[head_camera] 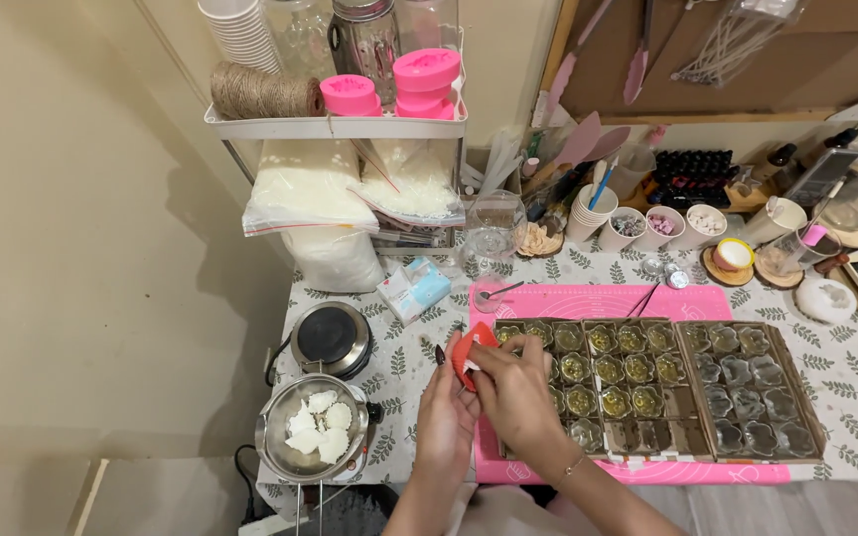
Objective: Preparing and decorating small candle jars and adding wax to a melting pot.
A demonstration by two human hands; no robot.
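Observation:
Both my hands meet over the table's front edge, left of a pink mat [588, 301]. My left hand [446, 417] and my right hand [513, 389] together hold a small red-orange piece [470, 350], soft-looking, with something white at its lower edge. Just right of them, two cardboard trays [689, 328] lie on the mat, filled with several small flower-shaped clear cups; those in the left tray [598, 369] have yellowish contents. At my left, a metal pot [312, 429] holds white wax chunks.
A small round hotplate [331, 337] sits behind the pot. A wire shelf [335, 126] carries twine, pink moulds, jars and bags of white flakes. Paper cups, tools, bottles and coasters crowd the table's back edge. A small blue-white packet [414, 289] lies near the shelf.

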